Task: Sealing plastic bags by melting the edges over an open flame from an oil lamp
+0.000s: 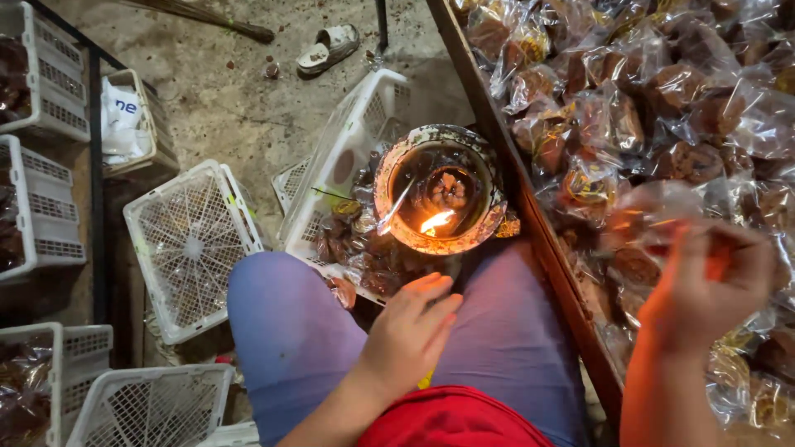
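- A heap of clear-wrapped brown sweets [654, 108] is spread across the wooden tray [530, 207] at the right.
- One packet [662, 219] is grasped by the blurred right hand [704, 281] above that heap.
- The lamp bowl [439, 189] sits between the knees; only the packet's open edge should be brought to its flame [436, 220], briefly.
- The left hand [410, 331] rests released, holding nothing, and is best kept below the bowl.

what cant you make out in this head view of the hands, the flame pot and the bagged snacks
Head view only:
- right hand: motion blur hides its fingers and whether it grips a bag.
- bagged snacks: glare on the clear wrap hides what kind they are; the pile is cut by the top and right edges.
- left hand: seen from the back, palm hidden.
- flame pot: the dark inside hides what feeds the flame.
- white crates: those at the left are cut by the edge.
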